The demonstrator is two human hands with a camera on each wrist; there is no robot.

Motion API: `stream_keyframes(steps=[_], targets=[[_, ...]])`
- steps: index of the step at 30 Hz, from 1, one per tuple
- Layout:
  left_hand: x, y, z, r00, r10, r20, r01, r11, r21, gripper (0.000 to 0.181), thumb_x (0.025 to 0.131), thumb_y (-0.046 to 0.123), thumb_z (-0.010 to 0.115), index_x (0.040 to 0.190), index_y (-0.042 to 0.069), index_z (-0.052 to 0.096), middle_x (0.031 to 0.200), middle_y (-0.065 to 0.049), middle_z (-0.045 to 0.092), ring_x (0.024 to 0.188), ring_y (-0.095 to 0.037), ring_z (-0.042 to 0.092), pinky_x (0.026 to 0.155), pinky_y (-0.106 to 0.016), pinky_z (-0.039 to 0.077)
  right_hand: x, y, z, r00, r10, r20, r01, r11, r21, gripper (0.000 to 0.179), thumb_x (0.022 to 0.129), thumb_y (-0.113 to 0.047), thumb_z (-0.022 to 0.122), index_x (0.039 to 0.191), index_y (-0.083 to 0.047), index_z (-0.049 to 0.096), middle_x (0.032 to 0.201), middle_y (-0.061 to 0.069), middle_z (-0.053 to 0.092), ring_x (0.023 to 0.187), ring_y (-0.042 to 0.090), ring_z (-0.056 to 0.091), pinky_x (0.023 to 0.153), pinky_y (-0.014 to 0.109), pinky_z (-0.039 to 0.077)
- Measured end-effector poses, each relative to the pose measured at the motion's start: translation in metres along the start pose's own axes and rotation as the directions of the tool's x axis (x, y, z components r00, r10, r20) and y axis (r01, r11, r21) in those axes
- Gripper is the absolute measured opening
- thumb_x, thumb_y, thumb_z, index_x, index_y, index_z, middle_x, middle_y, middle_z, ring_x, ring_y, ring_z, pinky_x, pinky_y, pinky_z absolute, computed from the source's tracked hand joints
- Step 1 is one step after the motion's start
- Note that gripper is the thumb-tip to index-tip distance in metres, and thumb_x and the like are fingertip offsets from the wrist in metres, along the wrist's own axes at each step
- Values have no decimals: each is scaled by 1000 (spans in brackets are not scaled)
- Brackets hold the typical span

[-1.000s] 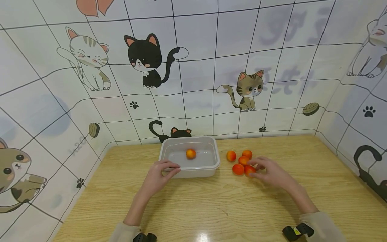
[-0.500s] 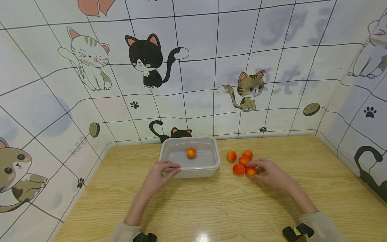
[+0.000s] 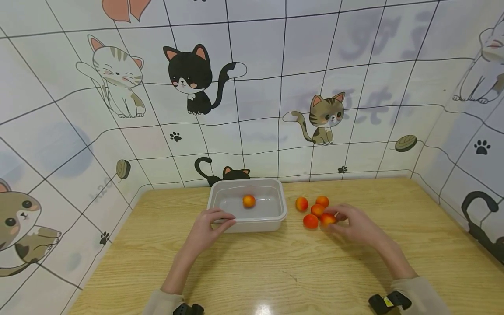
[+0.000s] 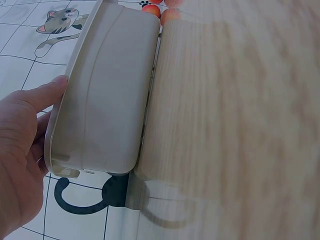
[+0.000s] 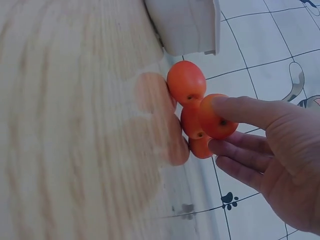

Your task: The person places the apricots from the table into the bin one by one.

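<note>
My left hand point(image 3: 206, 227) pinches the near left rim of a pale plastic container point(image 3: 256, 225); the left wrist view shows the thumb on the rim and the fingers curled behind it. One round orange-red fruit point(image 3: 249, 201) lies inside. To the right, my right hand point(image 3: 356, 224) pinches another orange-red fruit point(image 5: 218, 120) between thumb and fingers. In the right wrist view this fruit is raised off the table, overlapping the others. Several similar fruits form a loose cluster right beside it, among them a red one point(image 3: 310, 221) and an orange one point(image 3: 302, 203).
The light wooden table point(image 3: 275, 271) reaches back to a wall covering point(image 3: 260, 87) with a grid and cartoon cats. The container stands near the table's back edge, with the fruit cluster just right of it. Dark devices point(image 3: 390, 302) are strapped at both wrists.
My right hand has drawn its fruit slightly right and up, away from the cluster. The left hand and the container stay in place.
</note>
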State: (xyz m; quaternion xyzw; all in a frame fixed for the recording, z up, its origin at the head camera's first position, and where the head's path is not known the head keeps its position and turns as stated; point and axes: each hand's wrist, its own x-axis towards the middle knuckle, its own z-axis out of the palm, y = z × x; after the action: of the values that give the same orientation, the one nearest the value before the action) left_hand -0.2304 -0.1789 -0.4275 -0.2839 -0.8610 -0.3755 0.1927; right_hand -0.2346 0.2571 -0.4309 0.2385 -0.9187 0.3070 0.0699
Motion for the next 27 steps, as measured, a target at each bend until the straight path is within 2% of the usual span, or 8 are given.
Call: stream_keyframes(steps=[8, 20, 27], targets=[[0, -1, 1, 1000, 4, 4, -4, 1000, -19, 9, 85, 14, 83, 93, 15, 80, 90, 12, 72, 88, -10, 66, 79, -32, 56, 3, -4, -8, 997, -64, -47, 62, 997, -36, 36, 86, -8, 81, 119, -5, 70, 113, 9, 70, 90, 22, 67, 80, 46, 56], [0, -1, 0, 1000, 17, 2, -17, 1000, -13, 8, 85, 15, 82, 93, 15, 80, 90, 11, 72, 88, -10, 66, 79, -32, 56, 11, -20, -9, 990, -85, -114, 80, 996, -51, 39, 85, -11, 82, 122, -6, 70, 115, 11, 69, 93, 26, 67, 81, 51, 56], [0, -1, 1, 1000, 0, 4, 0, 1000, -20, 8, 86, 15, 82, 93, 16, 80, 90, 12, 72, 88, -10, 66, 78, -31, 56, 18, -27, -8, 986, -96, -136, 91, 995, -48, 39, 86, -10, 82, 123, -6, 70, 113, 9, 70, 94, 26, 67, 84, 52, 55]])
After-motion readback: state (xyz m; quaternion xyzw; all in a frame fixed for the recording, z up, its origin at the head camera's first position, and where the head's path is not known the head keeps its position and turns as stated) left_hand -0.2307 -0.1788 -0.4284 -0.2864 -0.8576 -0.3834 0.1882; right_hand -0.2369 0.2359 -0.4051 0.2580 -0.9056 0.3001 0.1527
